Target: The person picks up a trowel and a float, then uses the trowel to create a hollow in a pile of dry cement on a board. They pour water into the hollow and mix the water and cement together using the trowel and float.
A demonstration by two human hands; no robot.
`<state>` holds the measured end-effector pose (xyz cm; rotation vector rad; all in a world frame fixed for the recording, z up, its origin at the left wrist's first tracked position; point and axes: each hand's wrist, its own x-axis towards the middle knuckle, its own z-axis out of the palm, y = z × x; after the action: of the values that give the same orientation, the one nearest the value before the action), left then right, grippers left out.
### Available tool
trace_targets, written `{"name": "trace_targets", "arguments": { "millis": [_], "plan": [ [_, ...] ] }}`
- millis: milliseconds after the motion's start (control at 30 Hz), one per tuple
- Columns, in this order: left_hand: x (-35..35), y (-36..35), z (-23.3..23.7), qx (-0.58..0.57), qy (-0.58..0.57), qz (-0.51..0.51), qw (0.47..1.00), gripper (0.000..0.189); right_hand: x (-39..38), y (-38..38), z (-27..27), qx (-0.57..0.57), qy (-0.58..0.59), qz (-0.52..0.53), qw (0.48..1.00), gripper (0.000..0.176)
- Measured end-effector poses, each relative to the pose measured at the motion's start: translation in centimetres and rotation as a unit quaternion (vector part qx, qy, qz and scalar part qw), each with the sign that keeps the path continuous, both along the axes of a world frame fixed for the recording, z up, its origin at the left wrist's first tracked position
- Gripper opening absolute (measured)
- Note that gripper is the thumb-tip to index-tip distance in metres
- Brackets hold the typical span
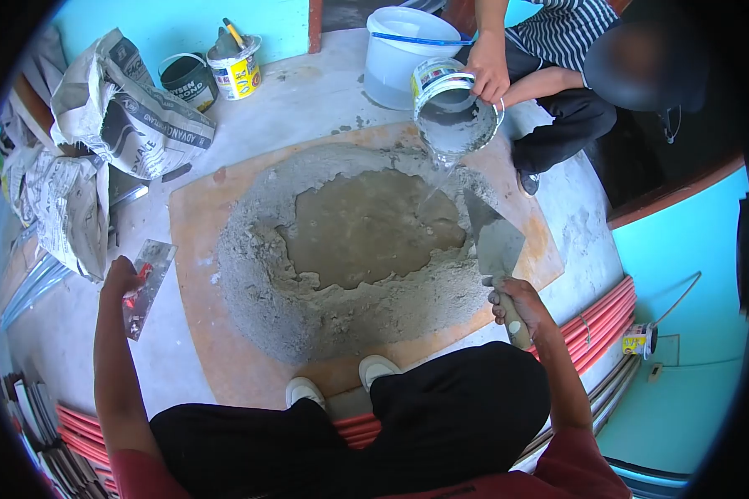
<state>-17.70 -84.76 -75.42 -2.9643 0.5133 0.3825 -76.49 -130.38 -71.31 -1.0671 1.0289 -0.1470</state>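
My left hand (123,274) is closed round the red handle of a plastering trowel (152,281), held out left of the board. In my right hand (520,301) is a pointed brick trowel (498,237), its blade raised over the right side of the mortar heap. The ring of grey mortar mix (262,303) lies on a tan board (198,337), with a pool of muddy water (366,224) in its middle. A person across from me tips a small bucket (458,116), and water runs from its lip onto the far right edge of the ring.
A large translucent bucket (391,75) stands beside the seated person. Back left are open cement bags (154,125), a black tub (187,81) and a yellow-labelled bucket (237,71) holding tools. Red pipes (595,324) lie along the right wall.
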Motion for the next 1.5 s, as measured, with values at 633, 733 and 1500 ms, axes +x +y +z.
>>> {"name": "trace_targets", "arguments": {
  "millis": [633,733,1500],
  "plan": [
    [-2.2,-1.2,2.0,-0.031,-0.004,0.019,0.999,0.024,-0.1,0.7,-0.4,-0.015,-0.008,0.017,1.000,0.021],
    [-1.4,-0.6,1.2,-0.031,-0.008,0.016,0.999,0.024,0.1,1.0,-0.3,-0.010,-0.006,0.013,1.000,0.021],
    [-1.0,-0.2,1.0,-0.016,-0.006,0.004,1.000,0.028,0.5,1.3,-0.9,-0.052,0.064,0.055,0.995,0.022]
  ]
}}
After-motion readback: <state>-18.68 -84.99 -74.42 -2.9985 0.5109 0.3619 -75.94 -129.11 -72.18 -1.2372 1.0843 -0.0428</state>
